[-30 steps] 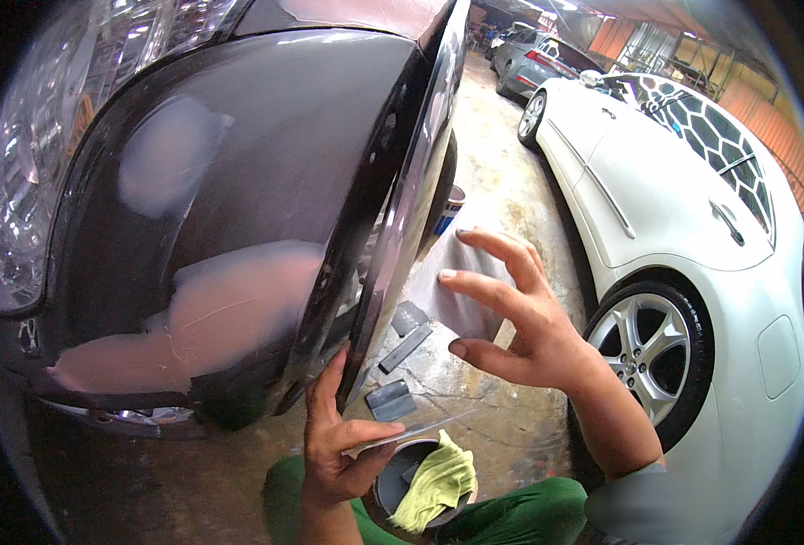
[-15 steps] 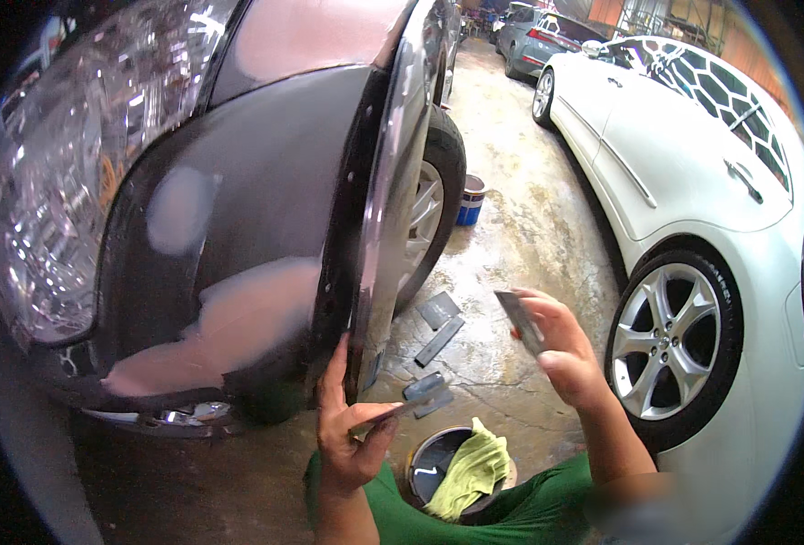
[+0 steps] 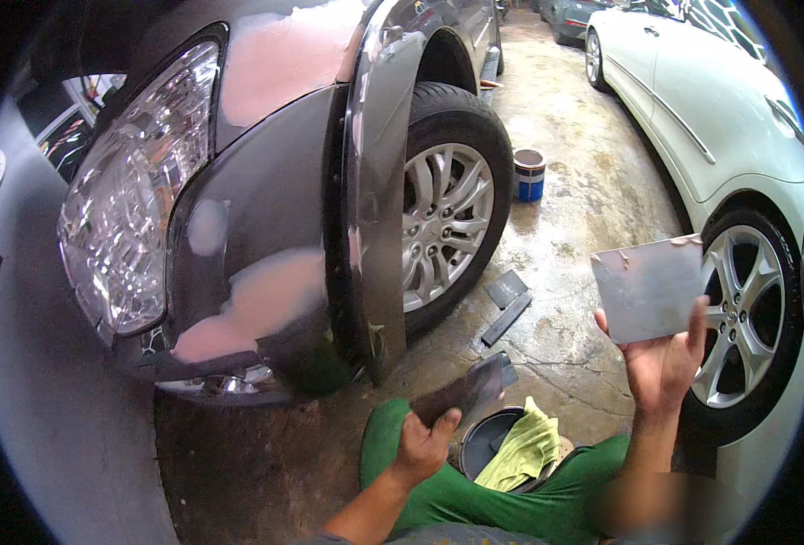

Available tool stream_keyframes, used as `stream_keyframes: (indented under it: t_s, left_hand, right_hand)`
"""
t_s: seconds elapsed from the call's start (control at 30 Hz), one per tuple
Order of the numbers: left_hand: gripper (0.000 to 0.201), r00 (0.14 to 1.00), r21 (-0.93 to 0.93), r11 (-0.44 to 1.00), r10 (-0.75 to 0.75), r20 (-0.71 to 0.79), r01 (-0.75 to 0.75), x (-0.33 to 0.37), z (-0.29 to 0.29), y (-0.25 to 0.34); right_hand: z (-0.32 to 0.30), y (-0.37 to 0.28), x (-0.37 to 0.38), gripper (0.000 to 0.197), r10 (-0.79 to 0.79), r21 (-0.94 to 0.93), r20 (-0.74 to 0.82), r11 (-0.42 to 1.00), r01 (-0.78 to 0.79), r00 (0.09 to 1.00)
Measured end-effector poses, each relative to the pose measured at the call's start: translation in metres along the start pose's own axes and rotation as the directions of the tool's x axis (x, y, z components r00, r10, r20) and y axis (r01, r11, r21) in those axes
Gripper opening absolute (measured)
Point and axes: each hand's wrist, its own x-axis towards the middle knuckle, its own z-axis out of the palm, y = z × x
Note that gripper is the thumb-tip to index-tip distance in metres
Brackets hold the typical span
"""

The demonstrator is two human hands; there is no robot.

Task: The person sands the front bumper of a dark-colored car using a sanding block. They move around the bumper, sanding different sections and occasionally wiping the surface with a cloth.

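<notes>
1. The right hand point(image 3: 660, 363) has risen from a second ago and now grips a flat grey plate point(image 3: 649, 288) upright beside the white car point(image 3: 720, 118).
2. The left hand point(image 3: 424, 440) clasps a dark spreader point(image 3: 465, 392), now lowered from the filler-patched bumper point(image 3: 256, 300).
3. Below: a can point(image 3: 488, 440) with a yellow rag point(image 3: 522, 447).
4. Wet concrete garage floor point(image 3: 583, 200); a blue tin point(image 3: 529, 174) stands near the wheel point(image 3: 443, 227).

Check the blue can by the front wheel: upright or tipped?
Upright. The blue can stands on its base on the wet floor, its round top rim facing up. Its contents cannot be told.
</notes>
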Motion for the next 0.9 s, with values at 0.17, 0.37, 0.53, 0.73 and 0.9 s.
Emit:
stream_keyframes:
  t_s: [0.17, 0.37, 0.53, 0.73, 0.9]
  left_hand:
    - [0.032, 0.992, -0.306, 0.95, 0.026, -0.125, -0.063, 0.059, 0.048, 0.025]
    - [0.032, 0.975, -0.633, 0.774, -0.159, -0.155, 0.026, 0.103, 0.086, 0.034]
    - [0.028, 0.965, -0.736, 0.661, -0.258, -0.039, 0.148, 0.095, 0.083, 0.017]
    - [0.041, 0.998, -0.195, 0.98, 0.016, -0.062, -0.028, 0.084, 0.058, 0.037]
    - [0.038, 1.0, 0.071, 0.997, -0.006, 0.009, 0.006, 0.081, 0.067, 0.036]
  right_hand:
    - [-0.057, 0.002, -0.014, 0.054, -0.163, -0.866, 0.188, 0.437, 0.242, 0.969]
    - [0.009, 0.04, -0.031, 0.06, 0.14, -0.644, 0.75, -0.07, 0.762, 0.646]
    - [-0.005, 0.037, -0.021, 0.045, 0.202, -0.651, 0.609, -0.426, 0.628, 0.767]
    - [-0.035, 0.014, 0.001, 0.037, 0.027, -0.689, 0.579, -0.519, 0.506, 0.815]
    - [-0.018, 0.028, -0.009, 0.036, 0.158, -0.552, 0.65, -0.576, 0.604, 0.744]
